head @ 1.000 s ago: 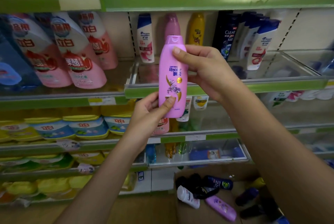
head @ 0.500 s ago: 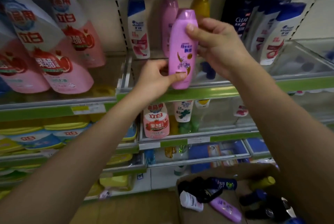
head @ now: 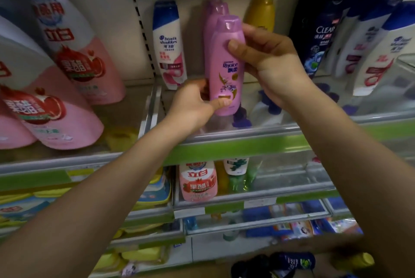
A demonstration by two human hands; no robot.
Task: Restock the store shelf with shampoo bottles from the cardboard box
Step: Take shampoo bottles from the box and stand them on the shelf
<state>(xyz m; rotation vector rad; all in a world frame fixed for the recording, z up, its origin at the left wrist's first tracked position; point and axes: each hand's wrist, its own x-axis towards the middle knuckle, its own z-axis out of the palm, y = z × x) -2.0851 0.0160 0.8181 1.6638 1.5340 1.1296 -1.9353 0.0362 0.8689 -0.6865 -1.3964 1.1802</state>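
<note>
You are holding the pink shampoo bottle [head: 226, 68] upright with both hands, out over the front lip of the shelf [head: 258, 140] and just in front of 2 matching pink bottles [head: 212, 21] standing in a file at the back. Your right hand [head: 267, 64] is gripping the bottle's upper body, thumb across the front and fingers wrapped behind; your left hand [head: 193, 104] is pinching its foot, thumb pressing the lower label. The base looks to be hanging clear of the shelf floor, though I cannot tell for certain. To do this well, you are wanting to keep the label facing you, carry the bottle straight back in line with its twins, and lower the base flat before loosening either hand; the left hand should probably slip away first so the foot can settle. Be watching the white and blue bottle [head: 169, 44] standing to the left and the gold bottle [head: 260, 13] to the right, since a sideways drift could tip them. The shelf is showing a clear plastic front guard above a green price strip, with dark and white bottles [head: 350, 37] leaning at the far right and large pink refill pouches [head: 74, 53] in the left bay. The cardboard box [head: 318, 262] is sitting low and near, holding a dark bottle [head: 292, 261] and a yellow one [head: 359, 259].
</note>
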